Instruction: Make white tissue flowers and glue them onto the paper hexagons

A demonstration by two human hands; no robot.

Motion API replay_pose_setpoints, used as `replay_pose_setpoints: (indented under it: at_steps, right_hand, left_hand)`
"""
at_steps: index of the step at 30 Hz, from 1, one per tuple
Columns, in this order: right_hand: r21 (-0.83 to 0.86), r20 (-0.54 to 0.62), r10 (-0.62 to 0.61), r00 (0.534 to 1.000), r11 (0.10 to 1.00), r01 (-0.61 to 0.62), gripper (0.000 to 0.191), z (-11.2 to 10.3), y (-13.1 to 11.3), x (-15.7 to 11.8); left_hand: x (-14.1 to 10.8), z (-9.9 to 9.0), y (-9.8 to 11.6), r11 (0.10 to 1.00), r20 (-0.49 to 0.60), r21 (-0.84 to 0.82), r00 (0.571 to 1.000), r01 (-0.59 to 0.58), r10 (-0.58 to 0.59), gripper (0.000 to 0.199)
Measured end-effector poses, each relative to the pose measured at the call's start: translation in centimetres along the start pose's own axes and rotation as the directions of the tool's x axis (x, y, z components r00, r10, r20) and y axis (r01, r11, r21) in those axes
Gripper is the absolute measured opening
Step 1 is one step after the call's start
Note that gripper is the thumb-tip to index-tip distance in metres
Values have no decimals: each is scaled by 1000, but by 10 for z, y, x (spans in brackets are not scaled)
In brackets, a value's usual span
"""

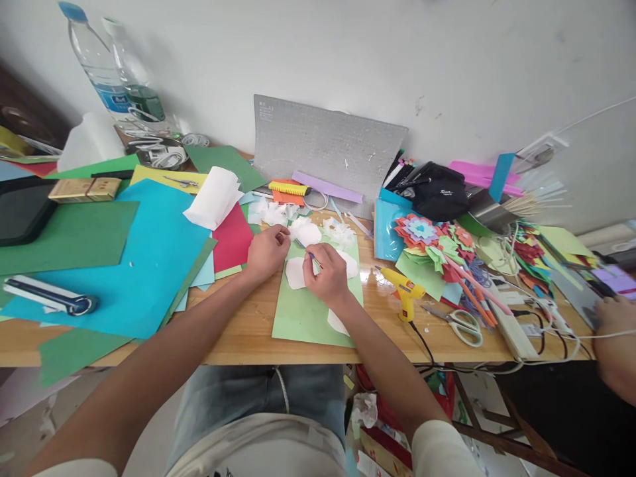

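Note:
My right hand (328,273) is closed around a thin, dark blue pen-like stick (301,244), its end pointing toward a cut white paper piece (307,230). At that piece's left edge, the fingertips of my left hand (269,250) are pinched together, seemingly on the paper. Beneath lies a light green sheet (303,317), with more rounded white pieces on it; one white piece (296,273) is beside my right fingers and another (338,322) is partly under my right wrist. Crumpled white paper scraps (273,212) lie just beyond my hands.
A yellow glue gun (405,291) and scissors (465,326) lie to the right, near paper flowers (420,232). A grey cutting mat (322,146) leans on the wall. At left are a white paper roll (213,197) and blue sheets (144,265). Another person's hand (616,331) is far right.

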State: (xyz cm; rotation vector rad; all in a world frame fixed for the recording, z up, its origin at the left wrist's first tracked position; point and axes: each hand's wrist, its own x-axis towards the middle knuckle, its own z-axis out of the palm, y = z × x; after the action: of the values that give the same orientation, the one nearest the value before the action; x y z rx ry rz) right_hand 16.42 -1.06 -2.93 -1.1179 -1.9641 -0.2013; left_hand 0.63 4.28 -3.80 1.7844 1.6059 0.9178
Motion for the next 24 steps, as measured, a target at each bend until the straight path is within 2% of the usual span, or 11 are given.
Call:
replay_pose_setpoints:
  at_steps: [7, 13, 16, 24]
  right_hand:
    - [-21, -16, -33, 999, 999, 33, 14, -1, -1, -2]
    - [-10, -129, -9, 992, 1000, 8, 14, -4, 1, -3]
    - [3, -85, 28, 996, 1000, -28, 15, -2, 2, -3]
    - [20, 24, 25, 999, 999, -25, 15, 1, 1, -3]
  left_hand:
    - [-1, 0, 1, 999, 0, -3, 999, -43, 43, 25]
    - [0, 3, -2, 998, -3, 26, 999, -53, 53, 23]
    - [1, 4, -4, 998, -13, 35, 999, -45, 45, 22]
    - [0, 2, -1, 997, -7, 22, 998, -69, 69, 24]
